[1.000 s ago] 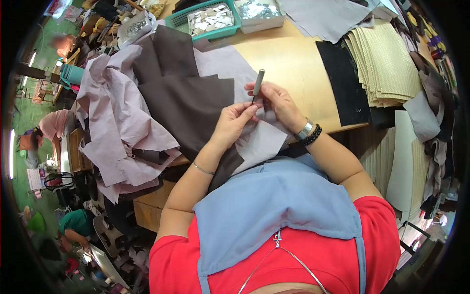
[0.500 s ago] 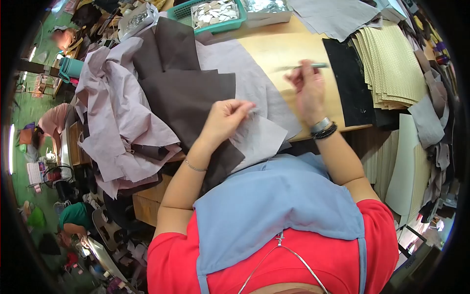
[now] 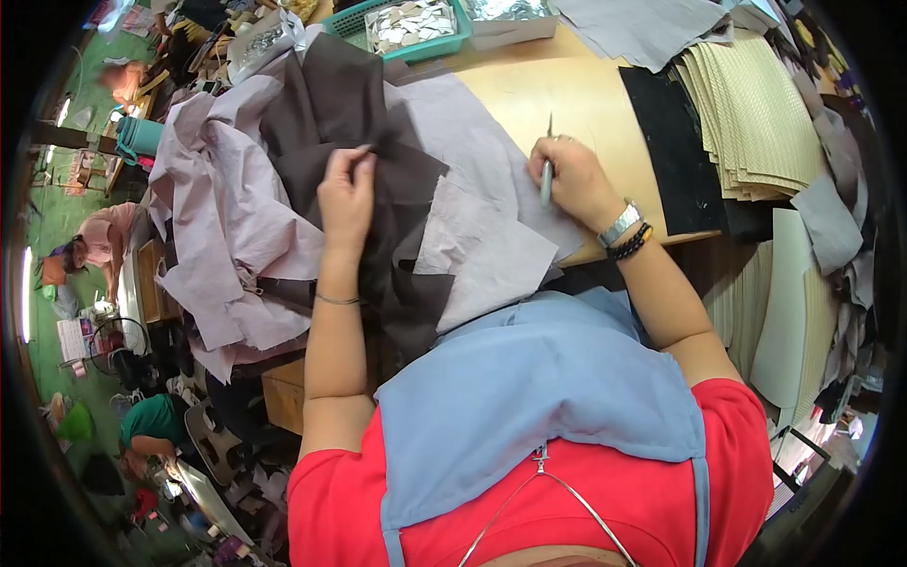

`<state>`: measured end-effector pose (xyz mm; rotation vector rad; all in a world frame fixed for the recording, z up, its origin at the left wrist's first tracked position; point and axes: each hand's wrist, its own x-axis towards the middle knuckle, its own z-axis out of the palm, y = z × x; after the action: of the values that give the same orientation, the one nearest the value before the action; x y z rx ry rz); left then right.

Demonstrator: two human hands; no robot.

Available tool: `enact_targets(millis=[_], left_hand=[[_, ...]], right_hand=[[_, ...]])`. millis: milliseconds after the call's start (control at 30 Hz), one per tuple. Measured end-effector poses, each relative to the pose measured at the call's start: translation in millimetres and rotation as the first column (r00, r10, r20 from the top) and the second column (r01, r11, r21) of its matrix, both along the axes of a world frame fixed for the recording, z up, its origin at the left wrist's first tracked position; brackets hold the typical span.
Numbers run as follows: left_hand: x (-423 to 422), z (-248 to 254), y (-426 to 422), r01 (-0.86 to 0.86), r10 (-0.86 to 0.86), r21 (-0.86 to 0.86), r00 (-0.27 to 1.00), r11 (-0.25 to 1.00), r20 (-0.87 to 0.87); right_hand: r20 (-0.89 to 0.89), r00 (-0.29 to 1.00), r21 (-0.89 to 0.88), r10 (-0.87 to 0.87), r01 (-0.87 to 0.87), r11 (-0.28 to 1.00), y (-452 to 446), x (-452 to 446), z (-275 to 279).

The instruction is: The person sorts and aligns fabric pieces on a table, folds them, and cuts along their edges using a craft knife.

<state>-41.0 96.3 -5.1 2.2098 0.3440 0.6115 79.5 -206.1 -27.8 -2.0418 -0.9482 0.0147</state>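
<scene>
My left hand (image 3: pixel 347 197) pinches the dark brown fabric (image 3: pixel 326 104), which is bunched and wrinkled around the fingers. My right hand (image 3: pixel 574 180) is closed round a slim grey-handled tool (image 3: pixel 546 183) whose thin pointed tip sticks up past the fingers. Pale lilac fabric (image 3: pixel 472 118) lies under the dark piece and reaches toward my right hand. A light grey-pink flap (image 3: pixel 482 250) rests near the table's front edge, between my hands. Crumpled lilac fabric (image 3: pixel 222 180) hangs over the edge at the left.
At the back are a teal basket (image 3: pixel 436 47) of small pale pieces and a white box (image 3: pixel 510 33). Black material (image 3: pixel 671 151) and stacked cream sheets (image 3: pixel 751 118) lie at the right. A person in green (image 3: pixel 154 425) sits at the lower left.
My left hand has moved left and up, pulling the dark fabric into folds. The tool in my right hand has turned from sideways to upright, and that hand has come slightly lower and left.
</scene>
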Motion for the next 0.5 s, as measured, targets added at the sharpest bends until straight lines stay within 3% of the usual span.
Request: enact_targets(millis=[33,100,167,200,300,400,500], left_hand=[[2.2,0.0,10.1,-0.024,0.025,-0.009,0.991,1.000,0.131],[1.5,7.8,25.7,-0.049,0.095,-0.182,0.963,0.982,0.251],[4.9,6.8,35.9,-0.012,0.111,-0.376,0.964,0.926,0.241],[5.9,7.0,38.6,0.010,0.114,-0.466,0.965,0.885,0.236],[10.4,4.1,36.1,0.042,0.108,-0.537,0.964,0.842,0.245],[13.3,-4.8,34.9,0.081,0.087,-0.539,0.956,0.839,0.279],[12.1,-2.5,36.5,0.089,0.143,-0.569,0.926,0.817,0.350]], right_hand=[[-0.019,0.999,0.002,-0.031,0.031,1.000,-8.3,10.0,-2.9],[-0.075,0.993,0.000,-0.087,0.087,0.996,-16.4,17.4,-1.6],[-0.157,0.978,-0.013,-0.135,0.135,0.991,-18.8,21.0,6.7],[-0.204,0.976,-0.003,-0.071,0.072,0.997,-14.8,13.4,15.5],[-0.113,0.982,0.163,0.151,-0.132,0.978,7.6,-22.7,25.3],[0.098,0.965,-0.030,0.241,-0.240,0.970,23.9,-44.4,22.3],[-0.035,0.956,-0.026,0.292,-0.293,0.956,26.6,-43.5,11.1]])
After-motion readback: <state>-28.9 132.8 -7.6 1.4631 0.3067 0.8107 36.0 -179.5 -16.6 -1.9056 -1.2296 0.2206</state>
